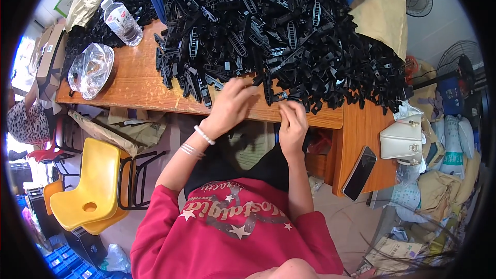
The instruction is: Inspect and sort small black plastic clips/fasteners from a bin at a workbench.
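Observation:
A large heap of small black plastic parts (pixel 243 31) covers the far part of the wooden table, some long and ladder-like, others short and clip-shaped. My left hand (pixel 233 102), with white bracelets at the wrist, is over the near edge of the heap; its curled fingers are slightly blurred, so their hold cannot be made out. To its right, my right hand (pixel 293 124) has its thumb and fingers drawn together at the table edge, just below a small black part (pixel 279 96). Whatever lies between those fingertips is hidden. Another dark upright part (pixel 267 89) is between both hands.
On the wooden table (pixel 139 75) are a plastic bottle (pixel 123 22) and a bowl in clear plastic (pixel 93 70) at the left. A phone (pixel 360 173) and a white handbag (pixel 402 140) are at the right. A yellow chair (pixel 95 181) stands at lower left.

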A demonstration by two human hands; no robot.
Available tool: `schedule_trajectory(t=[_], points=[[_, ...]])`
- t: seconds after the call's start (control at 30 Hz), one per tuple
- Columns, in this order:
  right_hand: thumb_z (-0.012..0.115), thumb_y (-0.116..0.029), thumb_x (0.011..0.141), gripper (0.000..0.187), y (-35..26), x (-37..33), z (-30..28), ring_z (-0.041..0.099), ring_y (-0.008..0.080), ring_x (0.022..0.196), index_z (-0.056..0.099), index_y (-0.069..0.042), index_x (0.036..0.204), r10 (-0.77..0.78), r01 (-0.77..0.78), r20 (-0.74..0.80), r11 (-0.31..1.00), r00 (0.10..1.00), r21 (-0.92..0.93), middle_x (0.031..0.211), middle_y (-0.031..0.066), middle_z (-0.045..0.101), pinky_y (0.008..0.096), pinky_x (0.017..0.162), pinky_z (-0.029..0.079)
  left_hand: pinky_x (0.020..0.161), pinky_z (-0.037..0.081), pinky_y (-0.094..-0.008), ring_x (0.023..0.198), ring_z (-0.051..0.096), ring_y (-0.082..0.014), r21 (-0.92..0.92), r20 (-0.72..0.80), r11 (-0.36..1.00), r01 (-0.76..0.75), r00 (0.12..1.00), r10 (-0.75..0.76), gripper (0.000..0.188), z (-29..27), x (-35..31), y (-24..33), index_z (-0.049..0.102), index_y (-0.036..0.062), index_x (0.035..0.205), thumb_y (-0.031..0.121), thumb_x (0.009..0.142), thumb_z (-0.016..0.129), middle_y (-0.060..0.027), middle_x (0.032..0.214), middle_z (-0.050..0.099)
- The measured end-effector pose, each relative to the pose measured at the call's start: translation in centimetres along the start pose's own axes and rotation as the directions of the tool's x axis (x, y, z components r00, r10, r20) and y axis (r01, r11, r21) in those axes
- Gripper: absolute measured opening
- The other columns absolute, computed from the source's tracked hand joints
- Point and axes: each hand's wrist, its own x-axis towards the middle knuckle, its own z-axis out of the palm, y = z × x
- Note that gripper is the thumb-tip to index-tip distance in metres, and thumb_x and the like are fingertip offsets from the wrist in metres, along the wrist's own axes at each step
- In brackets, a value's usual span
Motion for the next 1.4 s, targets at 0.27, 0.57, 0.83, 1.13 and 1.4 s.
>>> schedule_trajectory(t=[0.27,0.57,0.83,1.13,1.4], points=[[0.068,-0.001,0.084,0.018,2.6,2.6,0.4,0.060,0.0324,0.094,0.065,0.001,0.101,-0.278,0.287,0.074,0.915,0.958,-0.284,0.110,0.0136,0.061,0.0429,0.079,0.047,0.084,0.050,-0.0367,0.099,0.059,-0.0279,0.208,0.226,0.876,-0.436,0.893,0.390,0.030,2.2,0.8,0.4,0.062,0.0009,0.103,0.013,0.075,0.065,-0.0139,0.112,0.060],[0.065,0.008,0.087,0.036,2.3,2.3,0.7,0.063,0.0321,0.094,0.061,0.002,0.122,-0.054,0.061,-0.084,0.995,0.995,0.077,0.107,0.0144,0.063,0.0409,0.083,0.050,0.076,0.047,-0.0389,0.085,0.054,-0.0274,0.189,0.184,0.976,-0.111,0.980,0.076,0.030,3.2,-0.4,2.5,0.061,0.0097,0.108,0.034,0.092,0.068,-0.0092,0.092,0.053],[0.074,0.001,0.082,0.024,2.1,-0.1,-1.8,0.061,0.0308,0.092,0.069,0.002,0.105,-0.019,0.016,-0.021,0.990,1.000,-0.140,0.100,0.0118,0.061,0.0398,0.082,0.049,0.084,0.049,-0.0418,0.096,0.058,-0.0362,-0.070,0.062,0.986,0.150,0.987,-0.146,0.030,0.6,-2.4,1.3,0.060,-0.0006,0.109,0.004,0.083,0.074,-0.0168,0.103,0.060],[0.074,0.001,0.083,0.023,1.4,1.4,-1.7,0.061,0.0202,0.084,0.068,0.006,0.105,0.033,-0.076,0.284,0.988,0.958,0.138,0.095,0.0105,0.064,0.0309,0.076,0.049,0.084,0.049,-0.0402,0.096,0.056,-0.0306,-0.125,0.162,0.969,0.211,0.968,-0.190,0.024,-0.8,-2.6,0.0,0.070,0.0016,0.102,0.005,0.079,0.076,-0.0104,0.099,0.061],[0.074,0.001,0.083,0.022,1.2,1.6,-2.0,0.063,0.0244,0.087,0.070,0.005,0.105,0.067,-0.152,0.331,0.960,0.941,0.237,0.095,0.0112,0.064,0.0328,0.073,0.052,0.082,0.050,-0.0406,0.094,0.056,-0.0314,-0.169,0.196,0.965,0.200,0.966,-0.166,0.025,-0.8,-2.5,-0.4,0.071,0.0009,0.102,0.004,0.078,0.075,-0.0104,0.097,0.062]])
